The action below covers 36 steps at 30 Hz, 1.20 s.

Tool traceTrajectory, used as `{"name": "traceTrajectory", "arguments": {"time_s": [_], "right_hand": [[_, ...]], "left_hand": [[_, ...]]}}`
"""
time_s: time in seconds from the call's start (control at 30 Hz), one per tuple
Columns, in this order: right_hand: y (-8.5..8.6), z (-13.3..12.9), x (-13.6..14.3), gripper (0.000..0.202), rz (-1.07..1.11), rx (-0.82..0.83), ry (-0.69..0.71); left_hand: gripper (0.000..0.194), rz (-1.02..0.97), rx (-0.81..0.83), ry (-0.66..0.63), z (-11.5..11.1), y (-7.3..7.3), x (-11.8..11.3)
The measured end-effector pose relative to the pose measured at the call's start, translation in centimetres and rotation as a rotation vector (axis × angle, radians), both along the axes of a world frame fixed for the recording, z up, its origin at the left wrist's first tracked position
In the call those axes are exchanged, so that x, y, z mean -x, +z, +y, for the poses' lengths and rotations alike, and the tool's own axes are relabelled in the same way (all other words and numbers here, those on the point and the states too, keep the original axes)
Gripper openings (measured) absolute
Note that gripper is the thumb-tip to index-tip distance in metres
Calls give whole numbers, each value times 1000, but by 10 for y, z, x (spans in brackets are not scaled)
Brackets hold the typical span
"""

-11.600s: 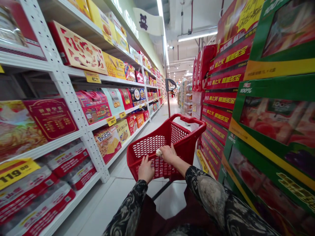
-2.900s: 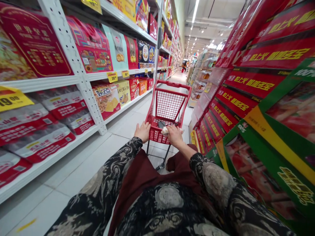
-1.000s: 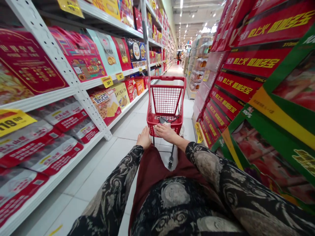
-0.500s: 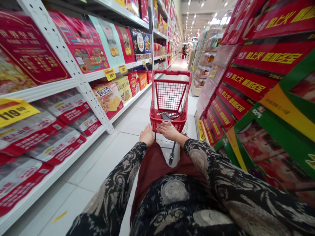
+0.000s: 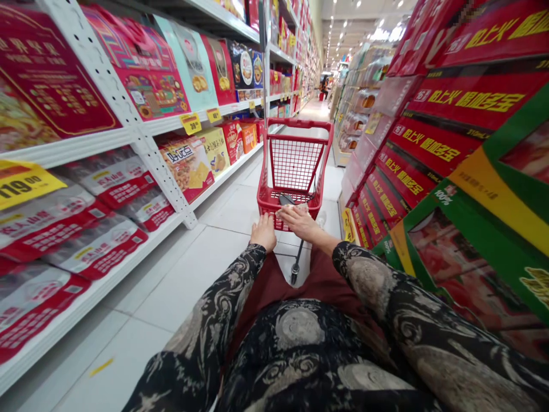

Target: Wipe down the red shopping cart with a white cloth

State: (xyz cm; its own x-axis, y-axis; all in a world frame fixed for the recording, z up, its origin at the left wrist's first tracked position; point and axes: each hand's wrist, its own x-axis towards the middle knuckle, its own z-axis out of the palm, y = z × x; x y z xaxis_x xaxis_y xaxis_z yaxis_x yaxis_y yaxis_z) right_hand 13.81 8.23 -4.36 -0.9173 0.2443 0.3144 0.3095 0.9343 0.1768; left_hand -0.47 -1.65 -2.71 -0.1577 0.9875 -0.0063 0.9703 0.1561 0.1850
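While the red plastic shopping cart stands upright in the aisle, just beyond the wearer's knees, a dark grey object lies in its basket; the right hand is at the near rim, its fingers closed over a pale crumpled wad; the left hand is by the near left corner, fingers close together, though whether they grip the rim I cannot tell; white metal shelving with boxed snacks runs along the left; red drink cartons and green cartons are stacked along the right.
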Motion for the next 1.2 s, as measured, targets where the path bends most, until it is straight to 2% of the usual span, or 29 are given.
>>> {"name": "traceTrajectory", "arguments": {"time_s": [0.13, 0.2, 0.27, 0.33, 0.47, 0.57, 0.67, 0.73, 0.8, 1.0, 1.2], "right_hand": [[-28, 1, -21, 42, -29, 27, -19], [-35, 0, -34, 39, -64, 31, -37], [-32, -1, -42, 39, -96, 30, -25], [-21, 0, -44, 43, -72, 21, 2], [-1, 3, -35, 48, 66, -32, -37], [-10, 4, -32, 44, 42, -32, -40], [-28, 1, -36, 39, -21, -10, -56], [-35, -1, -37, 37, -38, -10, -62], [-32, -2, -35, 37, -14, -27, -48], [-10, 1, -22, 40, 97, -73, -61], [-23, -2, -26, 39, -7, 9, -66]], "left_hand": [[62, 61, 3, -107, -1, -5, -21], [61, 81, 4, -156, -2, -8, -28], [62, 90, 11, -185, -2, -10, -32], [63, 99, 8, -180, 0, -10, -32], [65, 127, -42, -94, 5, -2, -28], [65, 151, -65, -86, 6, 4, -27], [66, 183, -65, -157, 6, 7, -29], [66, 199, -60, -192, 6, 7, -31], [66, 206, -63, -200, 8, 8, -31], [67, 216, -113, -151, 14, 11, -21], [67, 211, -70, -157, 11, 5, -17]]}}
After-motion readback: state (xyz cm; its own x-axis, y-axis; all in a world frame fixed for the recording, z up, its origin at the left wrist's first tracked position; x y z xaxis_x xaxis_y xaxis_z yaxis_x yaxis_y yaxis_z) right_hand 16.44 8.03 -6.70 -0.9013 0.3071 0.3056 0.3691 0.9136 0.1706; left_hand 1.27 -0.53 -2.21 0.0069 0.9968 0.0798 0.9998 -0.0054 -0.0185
